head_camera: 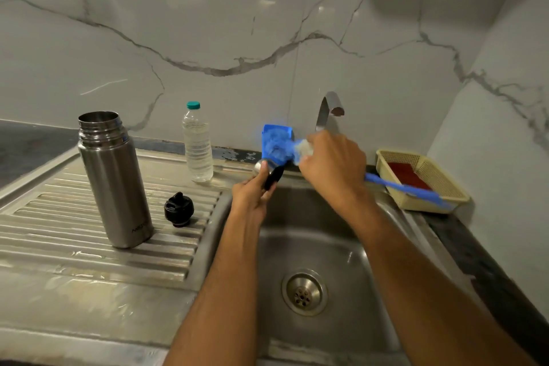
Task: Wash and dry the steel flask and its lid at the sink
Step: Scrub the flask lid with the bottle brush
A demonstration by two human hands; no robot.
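Note:
The open steel flask (114,178) stands upright on the ribbed drainboard (59,235), left of the sink. A black stopper (179,209) lies beside its base. My left hand (252,193) holds the flask's steel and black lid (269,172) over the sink's back edge. My right hand (331,163) grips a blue bottle brush by its handle (398,186). The brush's blurred blue and white bristle head (280,144) rests against the lid. The lid's inside is hidden by my fingers and the bristles.
The steel sink basin (326,246) with its drain (304,293) lies below my arms. A tap (326,110) rises behind my right hand. A clear plastic water bottle (197,145) stands at the back. A yellow basket (424,178) with a red pad sits on the right.

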